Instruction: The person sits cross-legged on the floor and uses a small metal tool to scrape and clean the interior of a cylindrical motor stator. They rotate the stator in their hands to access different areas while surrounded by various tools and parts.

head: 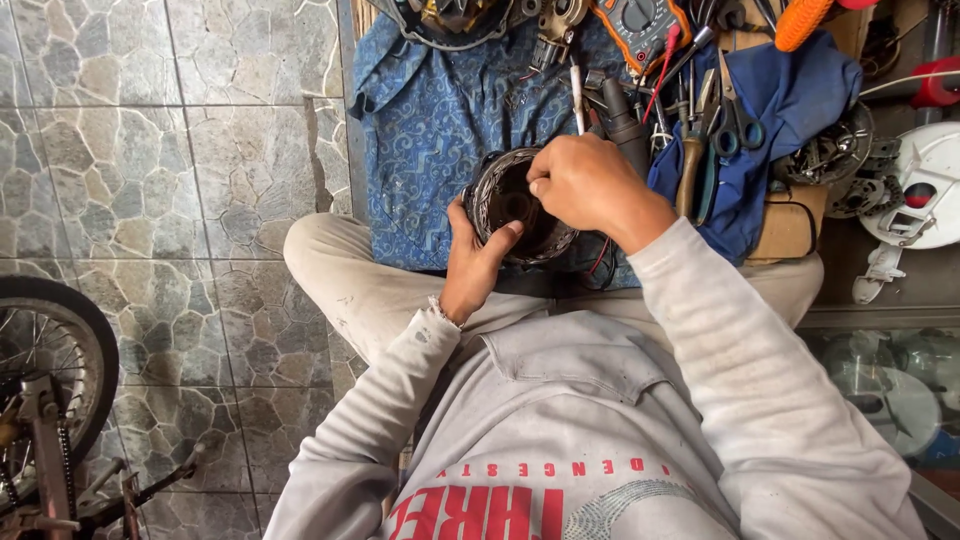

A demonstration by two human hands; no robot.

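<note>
The person sits cross-legged on the stone-tiled floor (pixel 130 180), and both hands meet over a round motor stator (pixel 515 205) held just above a blue patterned cloth (pixel 430 120). The stator is a dark ring wound with copper-coloured coils; its open face turns up toward the camera, so its axis runs roughly up and down and slightly toward the person. The left hand (pixel 475 265) cradles it from the near side, thumb hooked over the near rim and into the hollow, its grip closed around the ring's edge. The right hand (pixel 590 185) comes in from the right and rests on the far-right rim, fingers curled and pressed together at the coil windings; whether a small thing is pinched between them cannot be told. Thin red wires trail from the stator's right near side. Farther away, past the stator, lie scattered tools: a multimeter (pixel 640 25) with an orange casing, scissors (pixel 738 110) on a plain blue rag (pixel 790 95), and an orange handle (pixel 805 20). At the near left stands a bicycle wheel (pixel 50 350).
</note>
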